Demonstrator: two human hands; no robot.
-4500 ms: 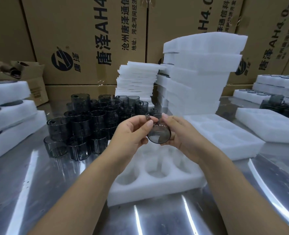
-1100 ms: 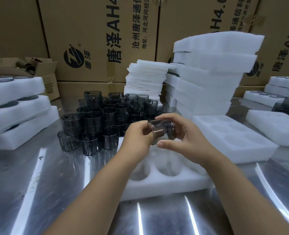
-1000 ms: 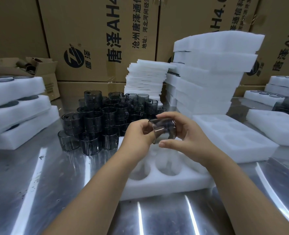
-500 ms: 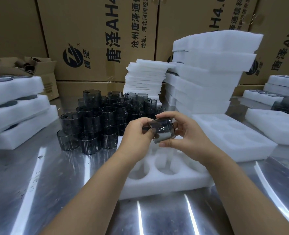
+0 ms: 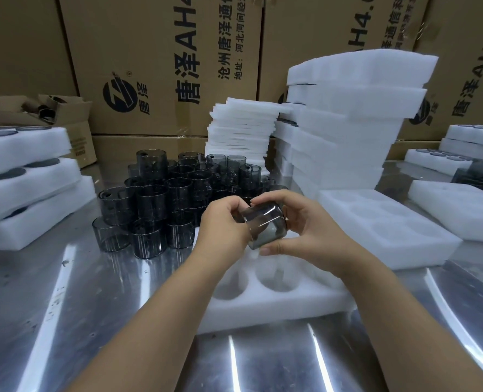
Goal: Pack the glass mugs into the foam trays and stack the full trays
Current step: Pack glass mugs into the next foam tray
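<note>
I hold one smoky grey glass mug [image 5: 265, 226] on its side above a white foam tray [image 5: 277, 309] with round pockets. My left hand [image 5: 223, 224] grips the mug's far end, and my right hand [image 5: 305, 230] curls round its body with the thumb underneath. The mug's base tilts toward me. Behind my hands, several more grey mugs [image 5: 161, 199] stand stacked in a cluster on the steel table [image 5: 93, 321]. The tray pockets that show hold nothing; the tray's far half is hidden by my hands.
A second foam tray [image 5: 381, 227] lies to the right, a third [image 5: 461, 210] beyond it. Tall foam tray stacks [image 5: 347, 123] and thin foam sheets [image 5: 243, 128] stand behind. Packed trays [image 5: 22, 176] are stacked at left. Cardboard boxes [image 5: 161, 60] wall the back.
Both hands have kept hold of the same mug and turned it, from base facing me to lying sideways, then tilted with the base lower. It has dropped slightly toward the tray.
</note>
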